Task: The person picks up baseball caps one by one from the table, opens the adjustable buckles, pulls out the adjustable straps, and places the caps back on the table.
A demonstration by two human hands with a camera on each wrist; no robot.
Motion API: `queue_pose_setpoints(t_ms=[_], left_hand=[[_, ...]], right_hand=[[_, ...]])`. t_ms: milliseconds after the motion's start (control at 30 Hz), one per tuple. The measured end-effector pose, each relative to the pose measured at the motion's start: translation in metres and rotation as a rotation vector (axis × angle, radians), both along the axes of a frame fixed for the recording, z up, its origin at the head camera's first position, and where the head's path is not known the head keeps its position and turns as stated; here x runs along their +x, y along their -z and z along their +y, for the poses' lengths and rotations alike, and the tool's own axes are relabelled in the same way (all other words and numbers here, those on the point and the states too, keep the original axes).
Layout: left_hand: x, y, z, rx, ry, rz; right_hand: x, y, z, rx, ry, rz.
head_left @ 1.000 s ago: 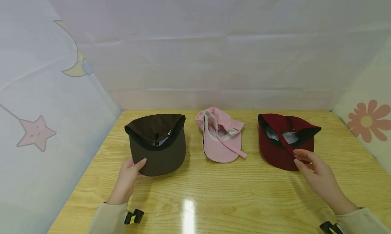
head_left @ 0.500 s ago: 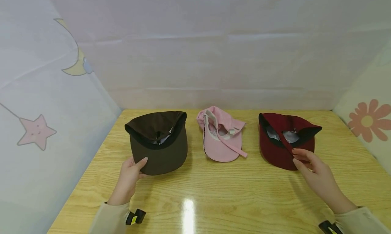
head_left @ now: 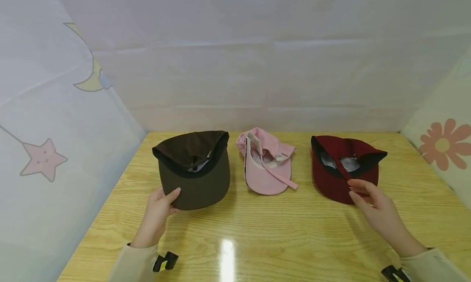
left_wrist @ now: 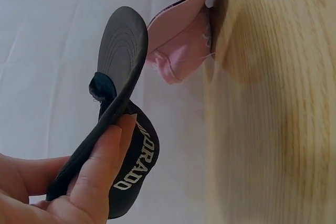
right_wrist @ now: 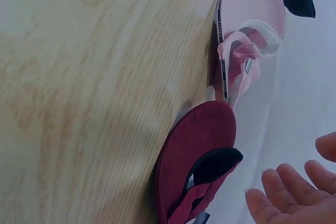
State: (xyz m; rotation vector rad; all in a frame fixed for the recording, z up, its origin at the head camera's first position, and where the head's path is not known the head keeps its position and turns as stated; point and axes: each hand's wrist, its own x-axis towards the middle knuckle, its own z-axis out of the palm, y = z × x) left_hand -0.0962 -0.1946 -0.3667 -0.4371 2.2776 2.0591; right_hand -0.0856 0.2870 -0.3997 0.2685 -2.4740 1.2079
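My left hand (head_left: pixel 157 210) grips a dark brown baseball cap (head_left: pixel 200 192) by the left front of its brim, thumb on the brim's upturned face and fingers beneath. The left wrist view shows this cap (left_wrist: pixel 123 51) held off the table, pale lettering on its crown. To the right, a maroon baseball cap (head_left: pixel 327 184) lies upside down, a loose strap across its opening. My right hand (head_left: pixel 377 206) overlaps its brim in the head view. In the right wrist view the right hand's fingers (right_wrist: pixel 286 190) are relaxed and apart from the maroon cap (right_wrist: pixel 202 129), holding nothing.
Between the two lies a pink baseball cap (head_left: pixel 266 180), upside down, its strap trailing over the brim. The wooden table (head_left: pixel 279 237) meets a pale cloth backdrop (head_left: pixel 272 77) behind the caps, with side cloths at left and right.
The dark brown cap has moved slightly right and up with my left hand. My right hand has shifted a little to the left over the maroon cap's brim. The pink and maroon caps stay put.
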Motion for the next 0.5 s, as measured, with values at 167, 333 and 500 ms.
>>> queue_pose_setpoints(t_ms=[167, 333, 500], left_hand=[[-0.001, -0.005, 0.005, 0.011, -0.011, 0.008], [-0.003, -0.009, 0.013, 0.033, -0.005, 0.027], [-0.005, -0.015, 0.024, 0.058, 0.009, 0.048]], right_hand=[[-0.001, -0.001, -0.002, 0.007, -0.002, -0.009], [-0.002, -0.003, -0.007, -0.013, -0.028, 0.007], [-0.003, -0.004, -0.013, -0.03, -0.062, 0.021]])
